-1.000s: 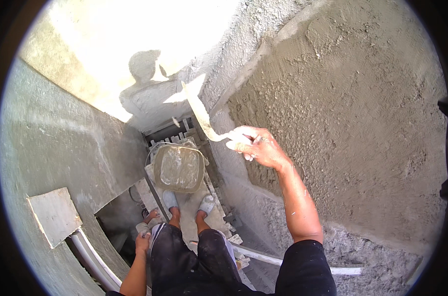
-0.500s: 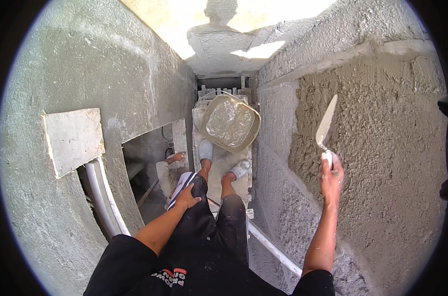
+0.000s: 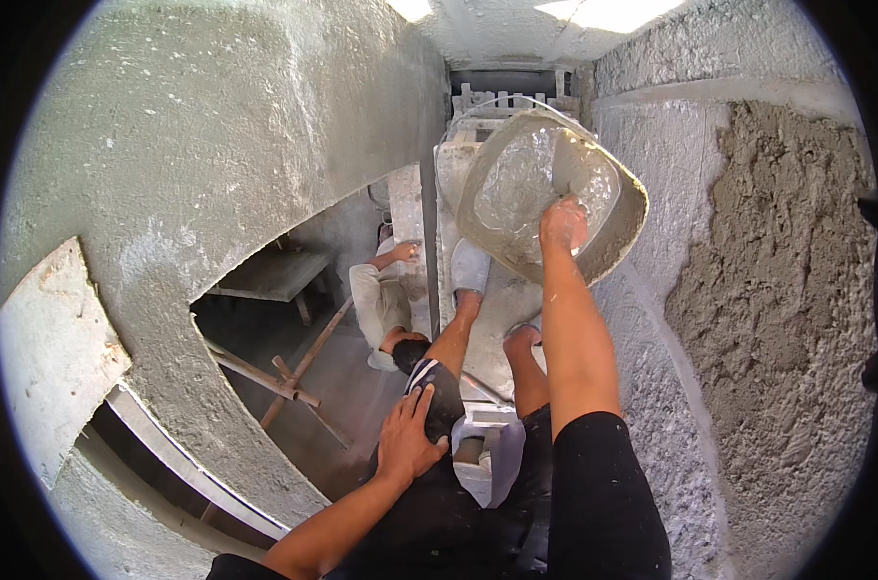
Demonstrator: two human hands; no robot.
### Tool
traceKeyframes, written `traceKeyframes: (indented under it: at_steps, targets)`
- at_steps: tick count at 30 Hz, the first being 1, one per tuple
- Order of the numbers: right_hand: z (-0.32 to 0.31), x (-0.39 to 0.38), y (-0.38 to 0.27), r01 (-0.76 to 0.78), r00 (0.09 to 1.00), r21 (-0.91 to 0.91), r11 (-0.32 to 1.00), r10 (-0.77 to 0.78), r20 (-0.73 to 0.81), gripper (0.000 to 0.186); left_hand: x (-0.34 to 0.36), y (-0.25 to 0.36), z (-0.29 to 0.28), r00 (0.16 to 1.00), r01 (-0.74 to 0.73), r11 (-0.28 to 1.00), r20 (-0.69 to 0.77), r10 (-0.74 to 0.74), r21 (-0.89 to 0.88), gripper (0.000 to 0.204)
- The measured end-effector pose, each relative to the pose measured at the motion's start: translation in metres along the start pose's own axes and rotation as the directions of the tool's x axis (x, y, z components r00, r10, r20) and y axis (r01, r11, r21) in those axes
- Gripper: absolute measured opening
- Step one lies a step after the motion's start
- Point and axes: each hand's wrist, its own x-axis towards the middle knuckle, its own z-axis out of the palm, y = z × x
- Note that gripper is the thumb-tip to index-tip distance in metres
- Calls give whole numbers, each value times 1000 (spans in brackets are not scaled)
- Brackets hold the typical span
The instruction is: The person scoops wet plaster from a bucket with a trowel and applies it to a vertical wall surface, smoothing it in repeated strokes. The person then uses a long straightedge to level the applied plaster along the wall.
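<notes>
Observing remotely, I log the right hand [image 3: 564,227] closed on a mortar-coated metal trowel [image 3: 568,162], dipped into wet grey mortar [image 3: 511,184] inside the squarish, mortar-crusted bucket [image 3: 620,227]. Left hand [image 3: 410,443]: holding nothing, fingers spread on black, white-striped shorts [image 3: 446,401].

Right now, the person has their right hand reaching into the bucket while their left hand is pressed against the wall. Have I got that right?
Not quite: the left hand rests on the person's own left leg, near the knee, as the head view shows. The right hand is indeed reaching into the bucket.
</notes>
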Motion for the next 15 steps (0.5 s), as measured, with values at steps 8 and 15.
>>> traceKeyframes:
  at_steps: [8, 15]
  targets:
    - [27, -34, 15, -13, 992, 162, 987, 34, -125, 37, 3, 0, -5, 1000, 19, 1000, 22, -19, 6, 95]
    - [48, -26, 1, 71, 982, 178, 981, -100, 160, 44, 0, -2, 0, 999, -33, 999, -33, 33, 10, 95]
